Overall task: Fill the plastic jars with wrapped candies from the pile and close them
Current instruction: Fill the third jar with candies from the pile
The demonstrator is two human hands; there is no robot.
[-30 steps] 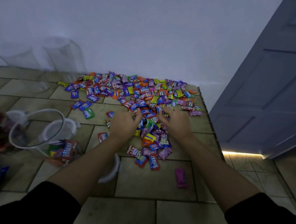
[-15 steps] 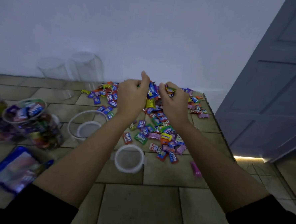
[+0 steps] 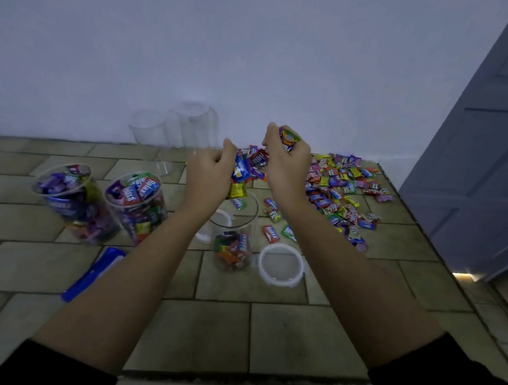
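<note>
My left hand [image 3: 210, 174] and my right hand [image 3: 287, 164] are raised side by side, fingers curled round a bunch of wrapped candies [image 3: 250, 163]. They hover just above an open clear jar [image 3: 233, 241] that holds a low layer of candies. A yellow candy [image 3: 236, 190] and a green one drop towards its mouth. The loose candy pile [image 3: 340, 191] spreads over the tiles to the right. Two jars [image 3: 137, 204] [image 3: 71, 199] at the left are nearly full and open.
A white lid [image 3: 281, 265] lies right of the open jar, another lid [image 3: 212, 227] behind it. Two empty clear jars [image 3: 173, 126] stand against the wall. A blue bag [image 3: 93, 274] lies at the left. The tiled counter's edge [image 3: 417, 220] runs along the right, beside a grey door [image 3: 483, 164].
Both hands scooped candies from the pile, lifted them and carried them left over the open jar. Candies now fall from the hands. My view shifted left, showing the filled jars.
</note>
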